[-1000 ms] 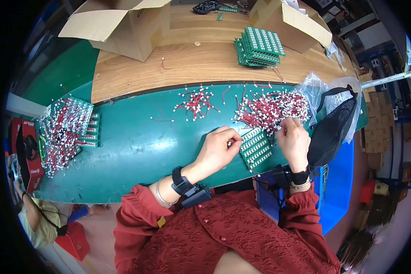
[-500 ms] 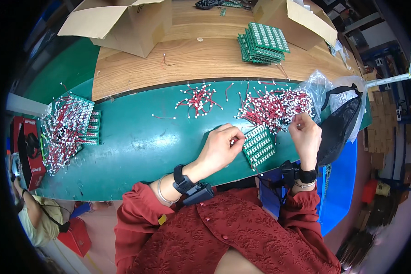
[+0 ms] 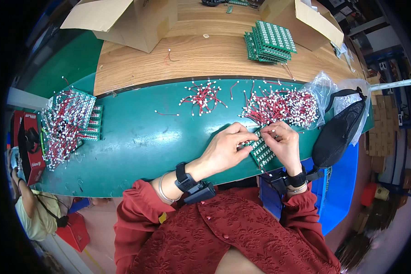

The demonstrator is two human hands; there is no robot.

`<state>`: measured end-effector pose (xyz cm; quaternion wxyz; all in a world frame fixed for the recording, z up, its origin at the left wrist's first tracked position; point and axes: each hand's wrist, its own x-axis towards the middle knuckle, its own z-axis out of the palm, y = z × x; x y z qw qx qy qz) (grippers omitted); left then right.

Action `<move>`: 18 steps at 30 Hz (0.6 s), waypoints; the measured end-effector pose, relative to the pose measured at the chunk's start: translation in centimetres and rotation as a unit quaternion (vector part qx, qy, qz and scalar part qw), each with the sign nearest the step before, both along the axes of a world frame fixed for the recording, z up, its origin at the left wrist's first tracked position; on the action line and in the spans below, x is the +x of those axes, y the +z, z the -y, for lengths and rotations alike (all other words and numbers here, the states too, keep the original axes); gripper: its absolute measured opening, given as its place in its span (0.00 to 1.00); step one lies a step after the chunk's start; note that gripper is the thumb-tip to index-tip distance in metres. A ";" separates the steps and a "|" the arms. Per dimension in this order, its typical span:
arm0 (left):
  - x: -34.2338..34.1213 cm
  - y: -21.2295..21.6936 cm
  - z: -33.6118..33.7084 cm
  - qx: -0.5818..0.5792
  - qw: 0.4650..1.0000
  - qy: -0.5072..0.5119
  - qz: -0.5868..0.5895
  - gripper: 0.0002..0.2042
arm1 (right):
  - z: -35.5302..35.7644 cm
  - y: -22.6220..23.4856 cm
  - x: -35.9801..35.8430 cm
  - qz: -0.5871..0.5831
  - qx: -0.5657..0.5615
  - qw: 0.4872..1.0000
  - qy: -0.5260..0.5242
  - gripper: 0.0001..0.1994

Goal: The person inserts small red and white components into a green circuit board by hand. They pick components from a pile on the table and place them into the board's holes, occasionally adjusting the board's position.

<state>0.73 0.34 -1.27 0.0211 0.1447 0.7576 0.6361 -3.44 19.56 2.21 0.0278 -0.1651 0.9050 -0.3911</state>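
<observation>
Both hands pinch at one green circuit board (image 3: 261,150) lying on the green mat (image 3: 137,137) near the table's front edge. Left hand (image 3: 227,148): fingers curled, thumb + fingertips closed on the board's upper-left edge. Right hand (image 3: 285,144): fingertips together at the board's top, apparently nipping a small white connector — too small to tell for sure. Wrists come in from below; each has a black strap, left one w/ a silver bangle beside it.

Containers: 2 cardboard boxes on the wooden bench top. Left box (image 3: 132,18) has flaps open, inside not visible. Right box (image 3: 306,23) also open, contents can't be made out. Clear plastic bag (image 3: 326,89) lies crumpled at the right, touching the big wire pile; what's in it can't be told. Black mesh pouch (image 3: 338,132) lies just beside the right hand.

Counts: 2 loose piles of red wires w/ white connectors — a small one (image 3: 203,96) mid-mat, a bigger one (image 3: 278,106) right above the hands. 1 stray wire (image 3: 166,113) left of the small pile, 1 more (image 3: 170,55) on the wood. 1 stack of bare green boards (image 3: 269,41) on the wood; exact no. of boards unclear. 1 heap of wired boards (image 3: 71,123) at the far left of the mat.
</observation>
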 end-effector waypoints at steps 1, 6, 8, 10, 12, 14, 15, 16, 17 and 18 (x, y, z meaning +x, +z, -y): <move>0.0 0.0 0.0 0.005 1.000 -0.007 0.009 0.12 | 0.0 0.0 0.1 -0.019 0.010 1.000 0.006 0.04; 0.0 -0.4 -0.1 -0.010 1.000 0.009 -0.020 0.09 | -0.3 -0.3 0.2 -0.035 -0.014 0.999 0.010 0.04; 0.0 -0.5 -0.1 -0.011 1.000 0.016 -0.020 0.08 | -0.3 -0.2 0.1 -0.014 -0.028 0.999 0.008 0.04; -0.1 -0.4 -0.1 -0.017 0.999 0.019 -0.021 0.07 | -0.2 0.0 0.0 0.009 -0.032 0.999 0.009 0.04; -0.1 -0.3 0.0 -0.014 1.000 0.017 -0.018 0.07 | 0.1 0.0 0.0 -0.005 -0.011 1.000 0.010 0.04; -0.1 -0.3 0.0 -0.015 0.999 0.018 -0.026 0.07 | 0.5 0.2 0.1 -0.026 0.014 0.999 0.017 0.05; -0.1 -0.6 -0.1 -0.017 0.999 0.019 -0.036 0.07 | 0.6 0.2 0.1 -0.041 0.028 0.999 0.022 0.05; -0.2 -0.7 -0.1 -0.019 0.999 0.019 -0.046 0.07 | 0.7 0.2 0.2 -0.056 0.043 0.997 0.027 0.05; -0.2 -0.8 -0.1 -0.018 0.999 0.019 -0.046 0.07 | 0.7 0.1 0.2 -0.060 0.048 0.997 0.029 0.05; -0.2 -0.8 0.0 -0.017 0.999 0.018 -0.046 0.07 | 0.7 0.0 0.2 -0.065 0.053 0.996 0.031 0.05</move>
